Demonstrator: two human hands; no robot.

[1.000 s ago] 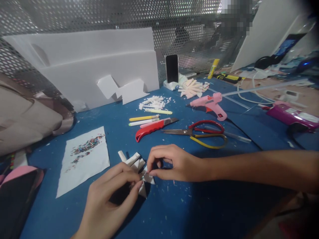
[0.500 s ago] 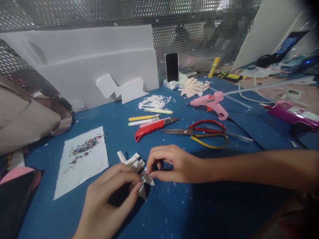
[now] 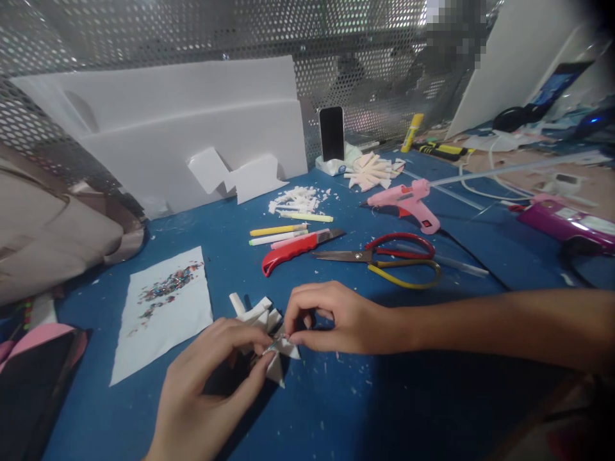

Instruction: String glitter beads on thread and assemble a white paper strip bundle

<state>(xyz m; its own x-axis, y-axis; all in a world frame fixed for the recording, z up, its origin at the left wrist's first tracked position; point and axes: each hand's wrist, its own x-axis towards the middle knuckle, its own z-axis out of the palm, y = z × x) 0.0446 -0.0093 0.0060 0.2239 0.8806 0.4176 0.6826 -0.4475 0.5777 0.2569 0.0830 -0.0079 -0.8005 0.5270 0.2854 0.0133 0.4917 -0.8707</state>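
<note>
White folded pieces [image 3: 259, 311], overlapping so that we cannot count them, lie on one blue table [image 3: 327, 410] beneath our two hands. Our left hand [image 3: 206, 378] pinches one tiny shiny thing [image 3: 275, 344] between thumb and fingers; our right hand [image 3: 324, 317] has thumb and forefinger narrowed just beside it, though we cannot tell whether they hold anything. Beyond, we have four slim sticks [image 3: 278, 230], one red knife [image 3: 293, 251], one pair of scissors [image 3: 343, 255] and one pink glue gun [image 3: 406, 194].
</note>
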